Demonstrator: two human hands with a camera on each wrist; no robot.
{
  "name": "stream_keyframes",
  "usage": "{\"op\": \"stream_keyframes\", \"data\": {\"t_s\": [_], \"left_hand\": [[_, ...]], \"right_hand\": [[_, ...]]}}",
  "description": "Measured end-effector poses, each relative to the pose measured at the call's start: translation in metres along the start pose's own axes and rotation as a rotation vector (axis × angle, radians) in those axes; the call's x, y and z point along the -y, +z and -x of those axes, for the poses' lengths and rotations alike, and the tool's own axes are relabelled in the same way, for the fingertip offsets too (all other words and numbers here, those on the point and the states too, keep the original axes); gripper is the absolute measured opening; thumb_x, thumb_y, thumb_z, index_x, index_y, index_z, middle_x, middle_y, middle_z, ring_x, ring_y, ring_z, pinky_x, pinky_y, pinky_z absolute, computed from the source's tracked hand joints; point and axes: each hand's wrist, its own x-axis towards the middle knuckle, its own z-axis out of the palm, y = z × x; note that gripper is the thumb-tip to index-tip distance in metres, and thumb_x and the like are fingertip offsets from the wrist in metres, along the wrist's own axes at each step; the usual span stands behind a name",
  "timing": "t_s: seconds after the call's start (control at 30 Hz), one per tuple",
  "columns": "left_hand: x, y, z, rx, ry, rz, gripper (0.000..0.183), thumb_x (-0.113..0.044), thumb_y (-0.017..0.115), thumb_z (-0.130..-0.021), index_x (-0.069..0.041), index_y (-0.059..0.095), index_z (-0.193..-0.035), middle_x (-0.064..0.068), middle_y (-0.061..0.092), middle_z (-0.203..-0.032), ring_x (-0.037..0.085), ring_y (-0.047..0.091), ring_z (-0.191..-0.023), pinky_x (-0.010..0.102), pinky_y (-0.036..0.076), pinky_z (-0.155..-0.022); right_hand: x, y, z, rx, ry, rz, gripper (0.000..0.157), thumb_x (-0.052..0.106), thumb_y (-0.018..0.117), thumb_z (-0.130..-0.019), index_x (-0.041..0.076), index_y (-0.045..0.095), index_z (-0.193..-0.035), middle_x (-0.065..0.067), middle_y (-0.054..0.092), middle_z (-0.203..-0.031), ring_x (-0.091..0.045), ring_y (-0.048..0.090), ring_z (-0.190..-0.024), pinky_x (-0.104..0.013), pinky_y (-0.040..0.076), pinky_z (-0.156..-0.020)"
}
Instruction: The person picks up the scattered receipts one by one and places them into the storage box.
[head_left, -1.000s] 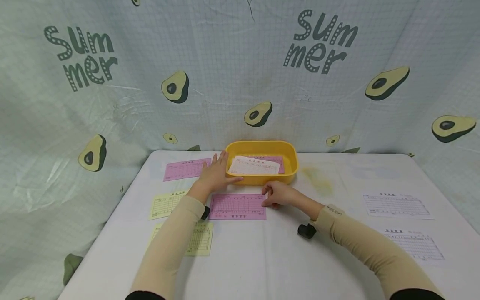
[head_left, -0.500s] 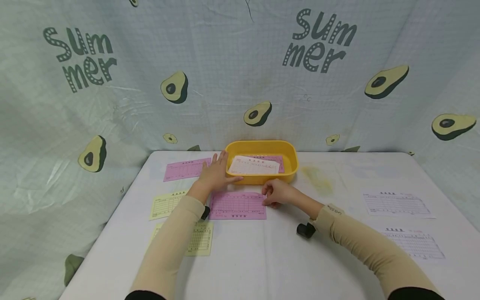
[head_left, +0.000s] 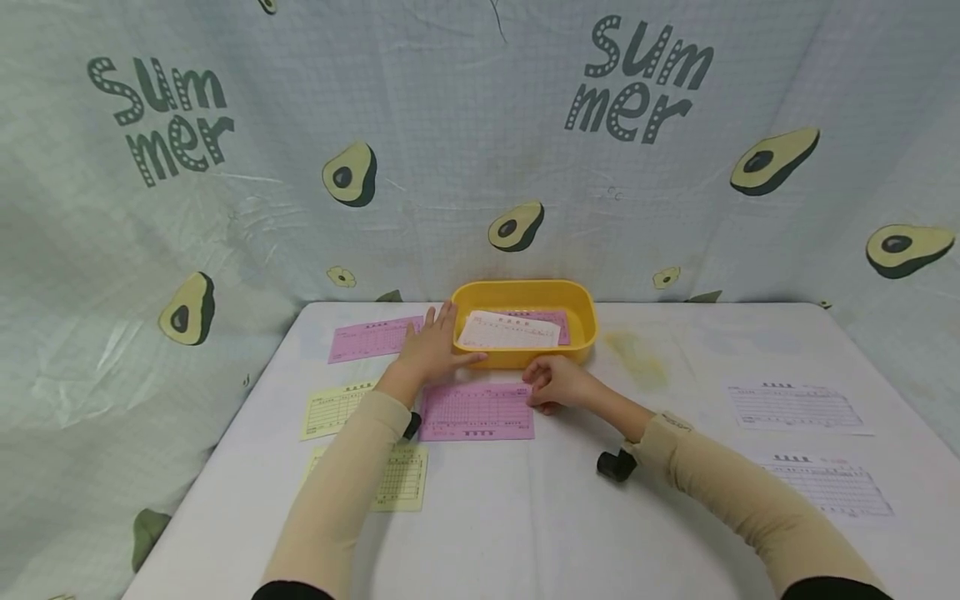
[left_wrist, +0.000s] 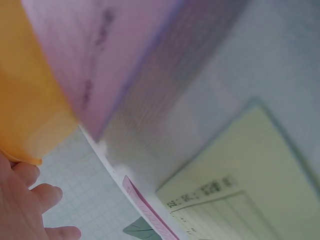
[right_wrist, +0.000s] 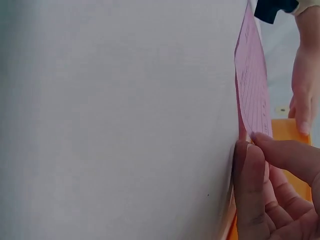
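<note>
A yellow tray [head_left: 523, 359] at the table's back holds a white slip [head_left: 512, 330] and a pink slip [head_left: 564, 317] partly under it. My left hand [head_left: 430, 350] rests against the tray's left front corner, fingers straight and spread, thumb along the front wall. Before the tray is another pink printed slip [head_left: 477, 412]. My right hand [head_left: 561, 385] pinches its right edge between thumb and forefinger. In the right wrist view, this slip [right_wrist: 253, 75] stands partly off the tabletop and bends slightly beside the fingertips [right_wrist: 254, 155].
Left of the tray lies a pink slip [head_left: 375, 338], with two yellow slips [head_left: 336, 408] nearer, partly behind my left arm. Two white slips [head_left: 797, 408] lie at the right of the white table [head_left: 600, 533]. A patterned cloth [head_left: 450, 108] hangs behind.
My right hand has moved slightly away from me, pinching the pink slip, whose far edge has risen a little. My left hand stays against the tray.
</note>
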Motion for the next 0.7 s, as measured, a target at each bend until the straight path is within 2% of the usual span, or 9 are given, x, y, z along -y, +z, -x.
{"op": "stream_keyframes", "data": {"t_s": [0.17, 0.33, 0.43, 0.57, 0.7], "left_hand": [[-0.001, 0.0, -0.001, 0.002, -0.005, -0.003, 0.118, -0.074, 0.059, -0.09, -0.005, 0.001, -0.165, 0.012, 0.003, -0.172, 0.036, 0.004, -0.156, 0.063, 0.006, -0.122], [-0.001, 0.0, 0.001, 0.008, -0.013, -0.001, 0.118, -0.074, 0.059, -0.09, -0.005, 0.001, -0.165, 0.012, 0.004, -0.171, 0.036, 0.004, -0.156, 0.063, 0.005, -0.122], [-0.001, 0.0, 0.002, 0.007, -0.015, -0.001, 0.117, -0.074, 0.059, -0.09, -0.004, 0.001, -0.165, 0.012, 0.004, -0.171, 0.036, 0.004, -0.156, 0.063, 0.005, -0.122], [-0.001, -0.001, 0.003, 0.003, -0.01, -0.006, 0.117, -0.073, 0.059, -0.09, -0.004, 0.001, -0.164, 0.013, 0.004, -0.171, 0.037, 0.004, -0.156, 0.064, 0.006, -0.121], [-0.002, -0.001, 0.002, 0.004, -0.01, -0.001, 0.117, -0.073, 0.059, -0.09, -0.004, 0.001, -0.164, 0.013, 0.004, -0.171, 0.037, 0.004, -0.156, 0.063, 0.006, -0.122]], "right_hand": [[-0.004, -0.001, 0.008, -0.008, -0.055, -0.057, 0.018, -0.001, 0.072, -0.093, -0.004, 0.065, -0.11, -0.01, 0.064, -0.081, -0.018, 0.064, -0.065, -0.028, 0.06, -0.062], [-0.009, 0.002, 0.016, -0.043, -0.071, -0.115, 0.012, 0.0, 0.066, -0.097, -0.005, 0.067, -0.107, -0.011, 0.065, -0.085, -0.019, 0.066, -0.071, -0.03, 0.061, -0.067], [-0.009, 0.004, 0.016, -0.044, -0.065, -0.041, 0.017, 0.007, 0.072, -0.095, -0.002, 0.067, -0.109, -0.008, 0.064, -0.088, -0.017, 0.063, -0.071, -0.029, 0.059, -0.066], [-0.003, 0.003, 0.014, 0.002, -0.075, 0.158, 0.032, 0.017, 0.084, -0.088, 0.003, 0.066, -0.11, -0.005, 0.06, -0.089, -0.016, 0.057, -0.066, -0.025, 0.053, -0.061], [0.003, 0.001, 0.009, 0.042, -0.059, 0.255, 0.035, 0.017, 0.087, -0.084, 0.004, 0.063, -0.107, -0.004, 0.054, -0.085, -0.014, 0.052, -0.065, -0.023, 0.046, -0.059]]}}
